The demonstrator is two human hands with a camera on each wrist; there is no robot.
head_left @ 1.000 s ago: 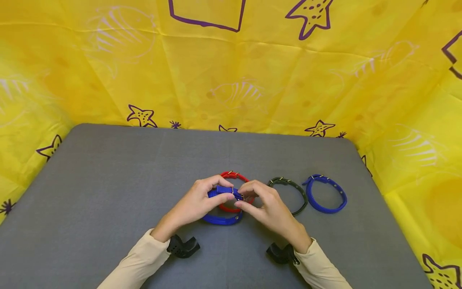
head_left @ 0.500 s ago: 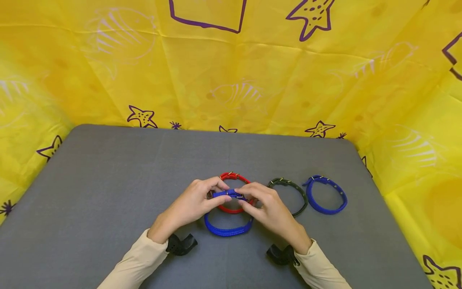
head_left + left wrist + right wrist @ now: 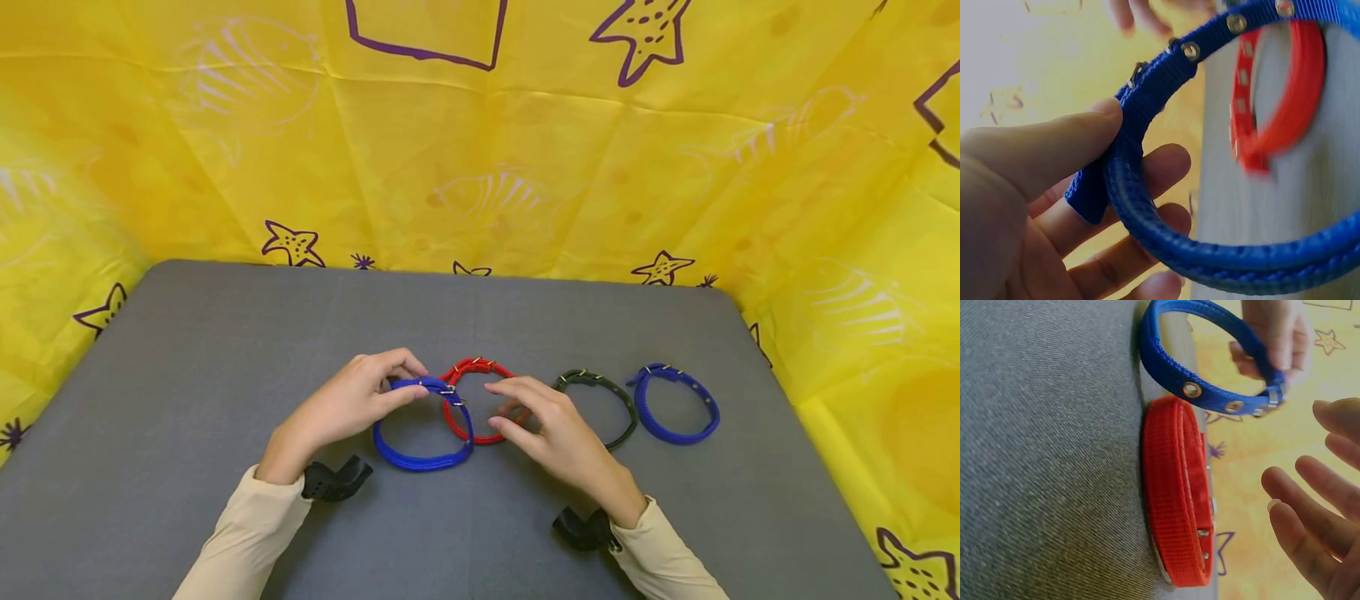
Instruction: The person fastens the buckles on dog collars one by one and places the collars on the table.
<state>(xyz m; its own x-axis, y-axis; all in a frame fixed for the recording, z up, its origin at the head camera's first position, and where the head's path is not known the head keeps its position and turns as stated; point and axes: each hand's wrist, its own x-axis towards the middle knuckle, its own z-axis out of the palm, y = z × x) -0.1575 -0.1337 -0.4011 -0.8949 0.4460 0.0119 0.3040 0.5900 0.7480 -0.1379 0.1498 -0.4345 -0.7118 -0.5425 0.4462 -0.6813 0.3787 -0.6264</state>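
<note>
A blue collar (image 3: 423, 462), buckled into a ring with metal eyelets, hangs from my left hand (image 3: 360, 400), whose thumb and fingers pinch it beside the buckle. In the left wrist view the thumb presses the strap (image 3: 1129, 125) near its loose end. My right hand (image 3: 551, 425) holds nothing; its fingers are spread and relaxed over the table, just right of a red collar (image 3: 480, 440). In the right wrist view the red collar (image 3: 1169, 487) stands on the table below the blue one.
A dark green collar (image 3: 630, 400) lies on the grey table (image 3: 225, 358), right of the red one. Farther right lies a second blue collar (image 3: 678, 437). Yellow patterned cloth (image 3: 480, 125) encloses the table's back and sides.
Both hands were on the blue collar at its buckle. The right hand has let go and stays near its place; the left hand has carried the collar leftward.
</note>
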